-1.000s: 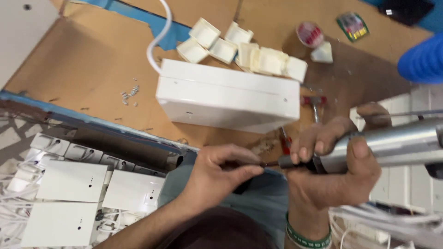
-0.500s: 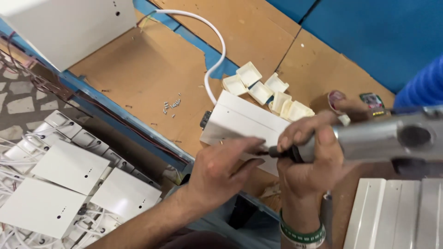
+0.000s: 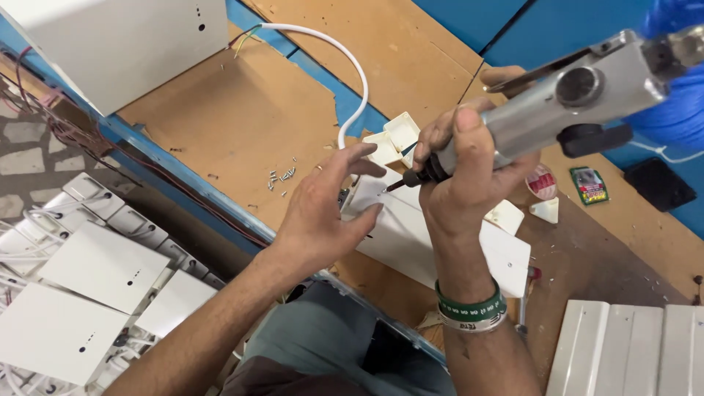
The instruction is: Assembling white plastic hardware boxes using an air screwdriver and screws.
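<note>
My right hand [image 3: 462, 172] is wrapped around a silver pneumatic screwdriver [image 3: 565, 99], whose dark bit points down-left at the top face of a white box [image 3: 411, 235] lying on the wooden bench. My left hand [image 3: 326, 213] rests with its fingers spread against the box's left end, thumb and fingers near the bit's tip, holding nothing. A white cable [image 3: 352, 81] curves from the box toward the back. Small white plastic caps [image 3: 396, 139] sit just behind the box. A green wristband circles my right wrist.
A large white cabinet [image 3: 110, 44] stands at the back left. Loose screws [image 3: 282, 176] lie on the bench left of my hand. White cover plates [image 3: 95, 271] are stacked on the floor at left. A ribbed white panel [image 3: 631, 348] lies at lower right.
My left hand has let go of the bit and spread open against the box. The screwdriver has tilted upward to the right, and the view has shifted so the box shows more fully.
</note>
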